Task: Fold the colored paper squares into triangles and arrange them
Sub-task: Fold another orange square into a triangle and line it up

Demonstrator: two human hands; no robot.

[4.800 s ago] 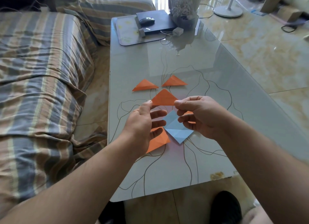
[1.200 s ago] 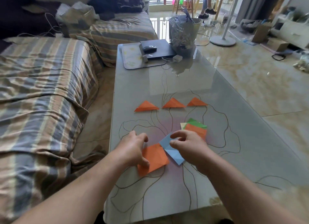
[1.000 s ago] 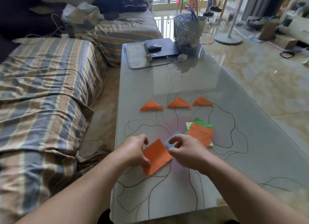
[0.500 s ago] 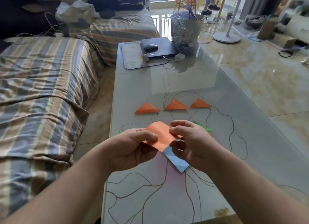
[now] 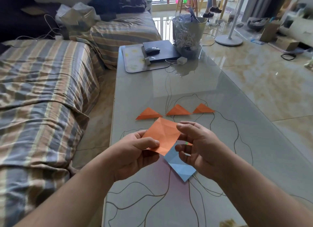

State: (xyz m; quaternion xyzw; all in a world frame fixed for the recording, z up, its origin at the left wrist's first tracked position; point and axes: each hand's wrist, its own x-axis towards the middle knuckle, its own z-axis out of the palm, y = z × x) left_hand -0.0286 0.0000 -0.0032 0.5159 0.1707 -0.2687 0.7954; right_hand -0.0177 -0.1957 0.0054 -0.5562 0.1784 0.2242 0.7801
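Presently we hold the orange square (image 5: 162, 135) above the surface (image 5: 228, 125), our left hand (image 5: 133, 155) pinching its near edge, our right hand (image 5: 198, 148) loosely curled, seemingly touching its corner; next, we judge, corner must meet corner.

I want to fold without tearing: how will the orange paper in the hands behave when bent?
The orange paper looks thin and creased, so probably floppy and easily bent. The left hand pinches only one edge, so it seems very light.
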